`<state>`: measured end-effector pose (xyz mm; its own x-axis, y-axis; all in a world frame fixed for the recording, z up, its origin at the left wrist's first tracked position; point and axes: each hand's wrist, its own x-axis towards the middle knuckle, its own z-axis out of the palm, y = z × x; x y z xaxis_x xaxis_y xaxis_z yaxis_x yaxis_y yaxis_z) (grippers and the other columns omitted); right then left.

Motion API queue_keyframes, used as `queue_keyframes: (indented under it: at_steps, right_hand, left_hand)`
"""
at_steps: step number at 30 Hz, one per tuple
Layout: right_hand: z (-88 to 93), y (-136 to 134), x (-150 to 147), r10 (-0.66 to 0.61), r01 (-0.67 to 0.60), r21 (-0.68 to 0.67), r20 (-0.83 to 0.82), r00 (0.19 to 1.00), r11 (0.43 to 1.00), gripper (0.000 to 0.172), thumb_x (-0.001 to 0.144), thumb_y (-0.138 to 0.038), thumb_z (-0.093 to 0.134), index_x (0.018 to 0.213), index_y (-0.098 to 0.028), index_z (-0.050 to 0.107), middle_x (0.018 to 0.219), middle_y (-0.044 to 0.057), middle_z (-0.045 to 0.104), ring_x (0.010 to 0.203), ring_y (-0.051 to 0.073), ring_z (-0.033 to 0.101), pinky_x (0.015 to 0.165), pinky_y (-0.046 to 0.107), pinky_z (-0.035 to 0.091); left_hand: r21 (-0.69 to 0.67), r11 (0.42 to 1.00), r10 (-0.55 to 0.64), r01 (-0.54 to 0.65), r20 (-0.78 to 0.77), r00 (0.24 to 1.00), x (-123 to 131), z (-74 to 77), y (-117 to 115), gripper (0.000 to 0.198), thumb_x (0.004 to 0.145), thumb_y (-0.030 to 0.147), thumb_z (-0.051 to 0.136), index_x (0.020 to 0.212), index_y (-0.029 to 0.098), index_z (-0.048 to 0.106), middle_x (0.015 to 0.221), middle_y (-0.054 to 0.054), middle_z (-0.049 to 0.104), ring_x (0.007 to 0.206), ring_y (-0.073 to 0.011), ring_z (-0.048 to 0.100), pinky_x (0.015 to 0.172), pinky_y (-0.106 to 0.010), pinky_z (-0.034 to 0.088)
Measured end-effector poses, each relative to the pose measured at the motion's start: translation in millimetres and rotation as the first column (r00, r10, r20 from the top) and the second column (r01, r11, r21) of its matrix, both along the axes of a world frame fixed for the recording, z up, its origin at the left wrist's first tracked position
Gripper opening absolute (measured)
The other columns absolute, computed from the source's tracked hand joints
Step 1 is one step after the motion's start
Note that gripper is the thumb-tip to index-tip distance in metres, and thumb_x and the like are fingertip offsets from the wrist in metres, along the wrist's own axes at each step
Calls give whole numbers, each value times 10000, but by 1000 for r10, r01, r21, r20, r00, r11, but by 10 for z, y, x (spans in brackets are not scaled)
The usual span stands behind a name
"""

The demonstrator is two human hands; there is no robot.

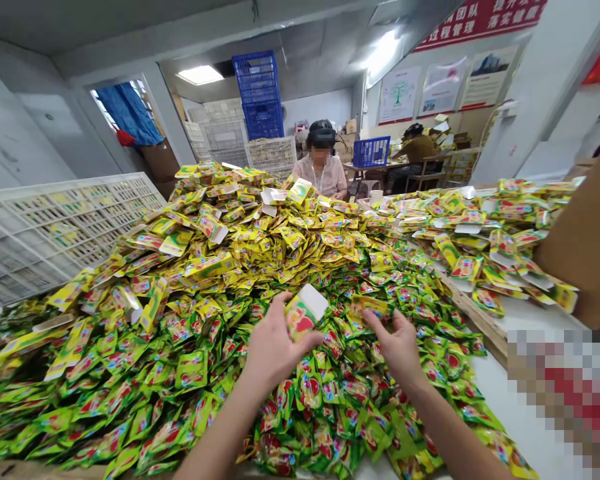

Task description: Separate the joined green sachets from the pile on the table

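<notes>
A huge heap of small green and yellow sachets [220, 280] covers the table in front of me. My left hand [273, 343] is closed on a small yellow carton [305, 312] with a white open end, held just above the heap. My right hand [397, 343] pinches a green sachet [369, 308] at the heap's surface, a little to the right of the carton. Folded yellow cartons [207, 267] lie scattered over the upper part of the heap.
A white plastic crate [55, 227] stands at the left. More cartons are piled on a raised board [480, 320] at the right, beside a brown cardboard wall [587, 240]. A person [323, 167] sits across the table; another sits farther back. Blue and white crates [260, 100] are stacked behind.
</notes>
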<state>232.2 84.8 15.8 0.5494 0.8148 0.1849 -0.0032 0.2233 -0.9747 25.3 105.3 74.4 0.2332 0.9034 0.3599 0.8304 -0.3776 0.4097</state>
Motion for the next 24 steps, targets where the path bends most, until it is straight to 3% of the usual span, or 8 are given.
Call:
queue_keyframes:
  at_steps: [2, 4, 7, 10, 13, 18, 21, 24]
  right_hand:
    - [35, -37, 12, -94, 97, 118, -38, 995, 988, 372, 643, -485, 734, 833, -183, 632, 867, 91, 734, 799, 253, 681, 783, 414, 541]
    - [47, -84, -2, -101, 100, 195, -4, 995, 976, 318, 664, -439, 739, 835, -192, 637, 848, 76, 729, 775, 237, 678, 759, 392, 551]
    - [37, -145, -52, -31, -5, 192, 183, 983, 981, 252, 683, -358, 741, 860, -203, 649, 832, 59, 718, 745, 219, 669, 715, 358, 555]
    - [38, -178, -83, 97, -146, 91, 409, 907, 985, 214, 682, -322, 739, 853, -211, 674, 794, 48, 715, 708, 215, 659, 696, 353, 542]
    - [59, -189, -76, 228, -252, -14, 474, 851, 968, 215, 674, -337, 744, 845, -216, 699, 787, 47, 713, 722, 218, 654, 720, 358, 531]
    - [70, -208, -69, 332, -346, -33, 384, 861, 937, 221, 692, -397, 733, 835, -229, 741, 810, 48, 643, 766, 197, 605, 684, 304, 511]
    - [74, -211, -82, 362, -360, -80, 389, 847, 929, 195, 667, -393, 752, 771, -229, 751, 738, 34, 646, 734, 195, 595, 723, 327, 485]
    - [83, -193, -84, 332, -297, -153, 334, 882, 943, 222, 593, -373, 791, 733, -209, 735, 734, 35, 687, 739, 217, 608, 763, 367, 475]
  left_hand:
    - [-33, 996, -78, 78, -17, 997, 143, -164, -57, 737, 649, 599, 653, 1197, 163, 423, 1025, -122, 650, 884, -288, 654, 732, -367, 505]
    - [-23, 995, -98, 97, -31, 995, 231, -334, -63, 637, 673, 561, 656, 1141, 178, 455, 1054, -123, 640, 915, -285, 650, 735, -364, 509]
    - [45, 990, -132, 133, -20, 991, 266, -560, -49, 488, 738, 468, 627, 1110, 195, 465, 1025, -93, 648, 899, -252, 652, 720, -333, 513]
    - [169, 972, -157, 162, -42, 987, 226, -712, -53, 451, 723, 365, 644, 1102, 197, 466, 987, -69, 658, 870, -230, 649, 707, -307, 512]
    - [302, 940, -124, 159, -129, 984, 182, -780, -72, 459, 689, 288, 647, 1100, 181, 472, 947, -69, 663, 818, -230, 641, 675, -310, 503]
    - [449, 882, -60, 142, -190, 980, 211, -791, -137, 393, 735, 290, 620, 1090, 185, 488, 809, -34, 647, 683, -214, 600, 576, -311, 446]
    - [455, 876, -98, 160, -157, 983, 255, -814, -176, 355, 768, 296, 600, 1091, 190, 495, 788, -25, 644, 659, -199, 592, 564, -303, 428]
    - [420, 892, -155, 169, -68, 986, 283, -850, -194, 336, 798, 329, 579, 1096, 196, 502, 813, -32, 655, 691, -191, 614, 593, -292, 444]
